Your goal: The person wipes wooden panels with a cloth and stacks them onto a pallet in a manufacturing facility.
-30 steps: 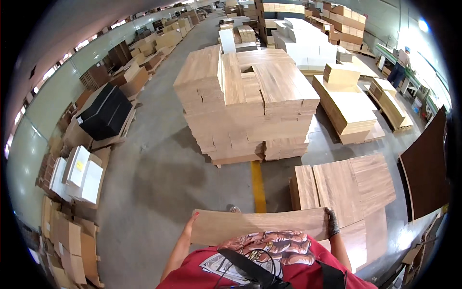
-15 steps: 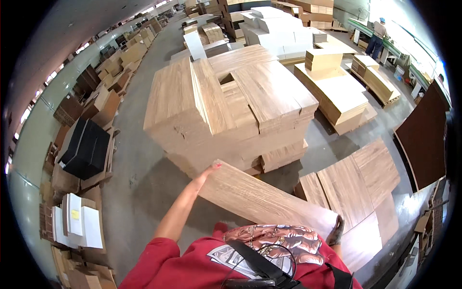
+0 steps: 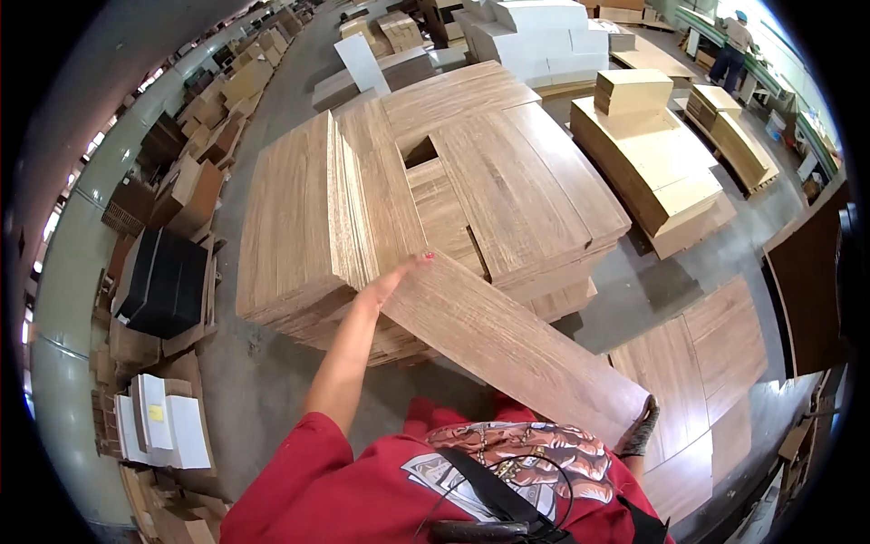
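Black boxy stack (image 3: 168,286) is sitting far left, grey floor (image 3: 245,381) showing beside it. Tall wood-grain board pile (image 3: 290,208) is kinda blocking straight ahead. Bare left hand (image 3: 385,286) is gripping a long brown wood-grain panel (image 3: 518,349), underneath hidden; it's slanting across to the dark-gloved right hand (image 3: 642,428), partly hidden, clutching the other end.

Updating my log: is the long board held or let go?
Held: the left hand grips the long board at its far end, the right hand at its near end.
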Tool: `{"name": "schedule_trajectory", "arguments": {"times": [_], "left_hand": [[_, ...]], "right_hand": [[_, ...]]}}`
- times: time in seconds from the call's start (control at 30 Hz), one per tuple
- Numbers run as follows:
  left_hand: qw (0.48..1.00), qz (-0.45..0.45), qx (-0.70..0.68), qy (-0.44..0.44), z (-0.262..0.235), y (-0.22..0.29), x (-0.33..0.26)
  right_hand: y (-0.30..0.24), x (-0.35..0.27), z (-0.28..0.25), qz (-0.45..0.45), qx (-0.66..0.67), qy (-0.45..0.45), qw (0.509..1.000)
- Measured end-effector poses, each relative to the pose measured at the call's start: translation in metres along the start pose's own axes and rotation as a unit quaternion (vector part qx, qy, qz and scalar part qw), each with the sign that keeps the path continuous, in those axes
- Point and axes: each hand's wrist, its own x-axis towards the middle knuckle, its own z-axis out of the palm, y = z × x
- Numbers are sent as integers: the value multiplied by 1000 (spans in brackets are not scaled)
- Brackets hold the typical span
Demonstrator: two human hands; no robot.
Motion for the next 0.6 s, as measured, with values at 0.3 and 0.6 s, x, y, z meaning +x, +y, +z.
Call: {"name": "schedule_trajectory", "arguments": {"times": [0.3, 0.6], "left_hand": [[997, -17, -26, 67, -39, 2, 78], [987, -21, -120, 102, -65, -25, 99]], "right_hand": [[-7, 90, 37, -4, -5, 31, 1000], [-34, 83, 107, 81, -35, -25, 996]]}}
